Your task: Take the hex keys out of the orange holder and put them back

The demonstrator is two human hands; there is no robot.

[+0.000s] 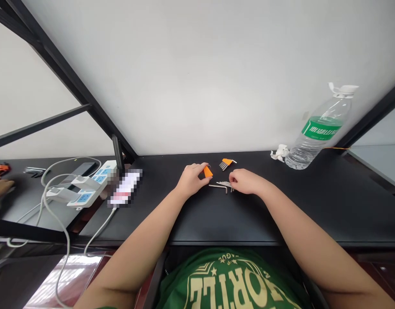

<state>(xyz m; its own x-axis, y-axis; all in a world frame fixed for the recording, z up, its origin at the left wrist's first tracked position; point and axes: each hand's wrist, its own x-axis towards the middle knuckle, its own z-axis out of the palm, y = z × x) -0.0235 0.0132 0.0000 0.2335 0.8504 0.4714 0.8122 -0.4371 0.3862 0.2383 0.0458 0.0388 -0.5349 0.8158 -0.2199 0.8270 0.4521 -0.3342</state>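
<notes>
Between the thumb and fingers of my left hand is an orange hex key holder, held just above the black table. My right hand has its fingers pinched down at a small pile of silver hex keys; whether a key is between the fingertips is hidden. One larger L-shaped hex key lies nearest to me, just right of my left thumb. Behind the pile rests a second orange holder with several hex keys fitted in it.
A big clear bottle with a green label stands at the right, beside crumpled tissue. Leftward lie a charging phone, a white power strip and loose cables. Another person's hand shows at the far left.
</notes>
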